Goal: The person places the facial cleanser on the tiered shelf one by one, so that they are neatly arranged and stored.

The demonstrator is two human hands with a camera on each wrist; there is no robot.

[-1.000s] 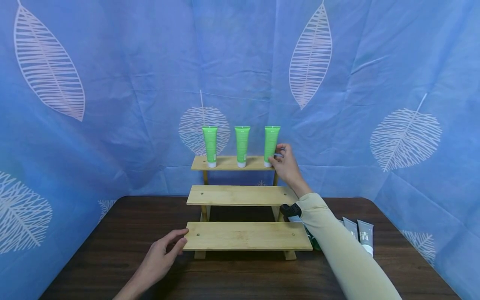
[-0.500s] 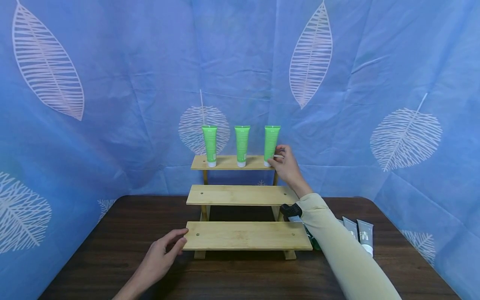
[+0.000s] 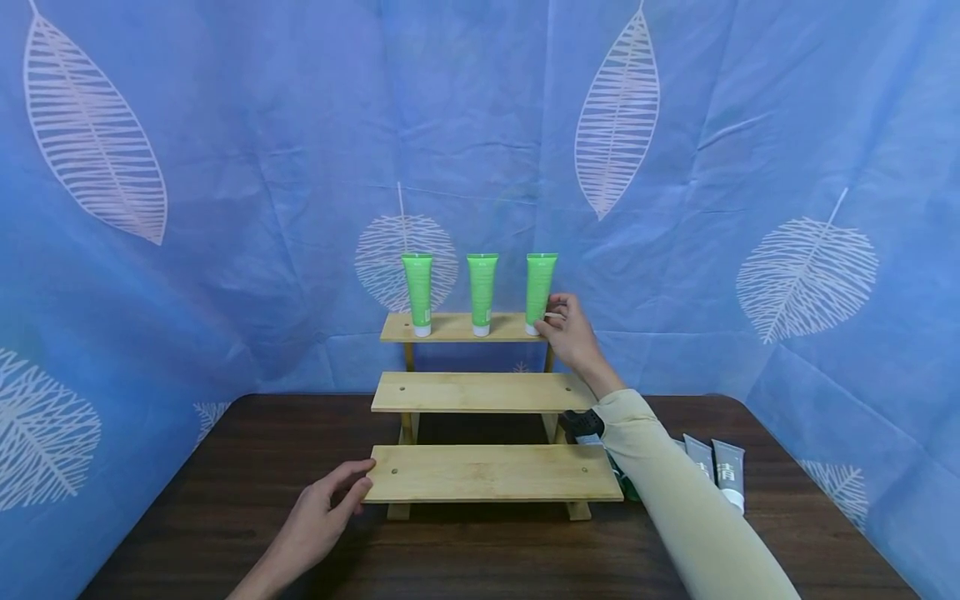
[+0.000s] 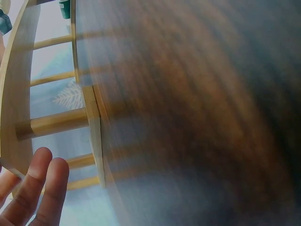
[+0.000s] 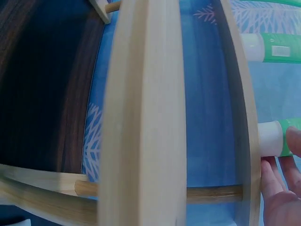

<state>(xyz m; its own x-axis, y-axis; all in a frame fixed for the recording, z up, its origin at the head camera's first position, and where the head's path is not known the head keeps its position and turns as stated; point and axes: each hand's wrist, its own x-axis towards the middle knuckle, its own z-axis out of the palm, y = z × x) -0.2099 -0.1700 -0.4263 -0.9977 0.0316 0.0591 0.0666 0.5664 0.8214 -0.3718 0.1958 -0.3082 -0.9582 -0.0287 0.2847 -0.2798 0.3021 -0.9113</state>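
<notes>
Three green tubes with white caps stand cap-down on the top tier of a stepped wooden display stand [image 3: 495, 473]: a left one [image 3: 419, 287], a middle one [image 3: 482, 287] and a right one [image 3: 539, 283]. With thumb and fingers, my right hand [image 3: 573, 337] pinches the right tube low down, near its cap, which rests on the top board in the right wrist view. At the bottom tier's left end, the fingertips of my left hand [image 3: 318, 517] touch the board's edge. Its fingers [image 4: 52, 193] look fairly straight in the left wrist view.
Grey tubes [image 3: 729, 471] with white caps lie on the dark wooden table [image 3: 300, 433] right of the stand, partly behind the right sleeve. Something dark green [image 3: 626, 483] shows beside the bottom tier. A blue leaf-patterned cloth [image 3: 480, 125] hangs behind.
Nearly nothing differs. The head view has shifted very slightly; both hands and the three green tubes keep their places.
</notes>
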